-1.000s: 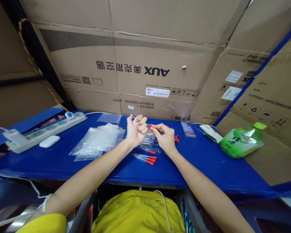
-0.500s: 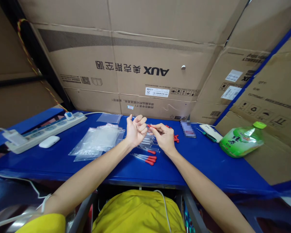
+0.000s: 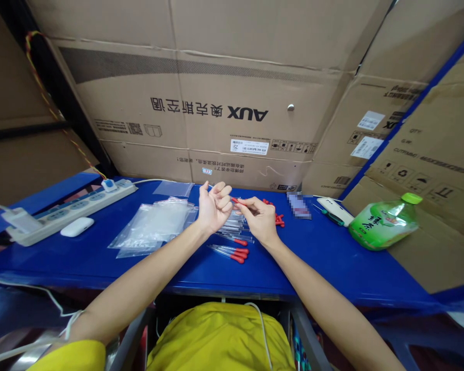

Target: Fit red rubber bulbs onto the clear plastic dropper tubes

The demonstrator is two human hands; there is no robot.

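Note:
My left hand (image 3: pixel 213 210) is closed, its fingers curled and its thumb upright. It seems to hold a thin glass dropper tube, mostly hidden by the fingers. Facing it, my right hand (image 3: pixel 262 220) pinches a red rubber bulb (image 3: pixel 238 201) between thumb and fingertips, at the tube's end. Beneath both hands lies a row of clear glass tubes (image 3: pixel 234 224). Nearer me are several droppers with red bulbs (image 3: pixel 240 252) fitted. Loose red bulbs (image 3: pixel 279 220) lie beyond my right hand, partly covered by it.
Clear plastic bags (image 3: pixel 154 224) are piled at left, beside a white earphone case (image 3: pixel 77 226) and a power strip (image 3: pixel 77 208). To the right are a blurred card (image 3: pixel 299 205), a white-and-green device (image 3: pixel 335 211) and a green tea bottle (image 3: pixel 384 224). Cardboard (image 3: pixel 216 67) walls the back.
Both hands stay together in nearly the same place. The red bulb in my right hand has tilted slightly and shows more between the hands. The view has shifted a little.

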